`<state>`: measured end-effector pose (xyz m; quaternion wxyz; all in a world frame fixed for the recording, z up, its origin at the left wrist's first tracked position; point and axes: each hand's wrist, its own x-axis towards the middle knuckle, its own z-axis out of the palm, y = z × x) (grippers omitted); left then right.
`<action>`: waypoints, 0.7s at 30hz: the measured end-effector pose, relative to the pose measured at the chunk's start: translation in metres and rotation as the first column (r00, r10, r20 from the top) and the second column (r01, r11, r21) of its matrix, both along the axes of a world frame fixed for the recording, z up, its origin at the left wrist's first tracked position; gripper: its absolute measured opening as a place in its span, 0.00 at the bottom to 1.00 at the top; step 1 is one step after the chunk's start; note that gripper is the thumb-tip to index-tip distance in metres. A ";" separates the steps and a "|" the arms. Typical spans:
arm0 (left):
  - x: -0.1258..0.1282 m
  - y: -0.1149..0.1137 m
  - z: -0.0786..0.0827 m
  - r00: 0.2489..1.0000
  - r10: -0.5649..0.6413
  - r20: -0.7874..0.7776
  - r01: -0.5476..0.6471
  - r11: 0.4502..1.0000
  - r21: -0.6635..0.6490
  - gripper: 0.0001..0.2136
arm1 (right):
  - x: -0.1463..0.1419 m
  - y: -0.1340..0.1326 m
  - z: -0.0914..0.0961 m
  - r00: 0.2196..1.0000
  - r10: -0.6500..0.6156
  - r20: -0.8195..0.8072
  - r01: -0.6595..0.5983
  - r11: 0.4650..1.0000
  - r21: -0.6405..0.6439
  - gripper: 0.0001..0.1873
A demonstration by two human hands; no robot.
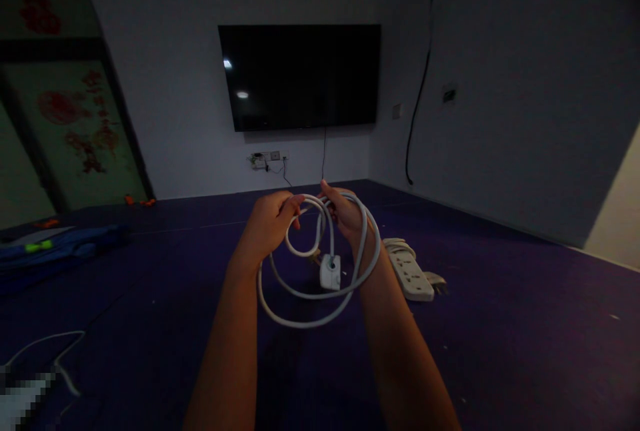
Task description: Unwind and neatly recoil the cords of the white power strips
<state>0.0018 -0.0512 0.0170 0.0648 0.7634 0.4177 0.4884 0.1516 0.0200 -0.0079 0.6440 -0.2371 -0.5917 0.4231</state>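
A white power cord [300,324] hangs in loose loops between my two hands, above the purple floor. My left hand [274,221] is closed, its thumb and fingers pinching the cord at the small upper loop. On the other side my right hand [346,212] grips the gathered loops, thumb pointing up and some fingers hidden behind the cord. From the coil dangles a white plug-like block [330,272] at a cord end. Metal-coloured prongs partly show just left of that block.
Right of my right forearm, a white power strip [411,276] with its cord bundled lies on the floor. Blue cloth [75,244] and a white cable [63,354] lie at left. A television [303,77] hangs on the far wall; a black cable [417,107] dangles at right.
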 end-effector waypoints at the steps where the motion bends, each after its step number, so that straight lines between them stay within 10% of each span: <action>1: 0.000 0.001 -0.001 1.000 -0.001 0.026 0.002 1.000 -0.015 0.17 | -0.001 0.002 -0.001 1.000 0.016 -0.002 -0.016 1.000 -0.016 0.24; 11: 0.002 0.013 -0.009 0.915 0.006 0.404 0.053 0.990 -0.134 0.17 | 0.008 0.011 -0.013 0.953 0.298 0.053 -0.293 0.953 -0.082 0.16; 21: -0.009 0.027 -0.013 0.832 0.128 0.540 -0.090 0.991 -0.096 0.15 | 0.041 0.011 -0.017 0.917 0.365 0.158 -0.293 0.889 -0.352 0.15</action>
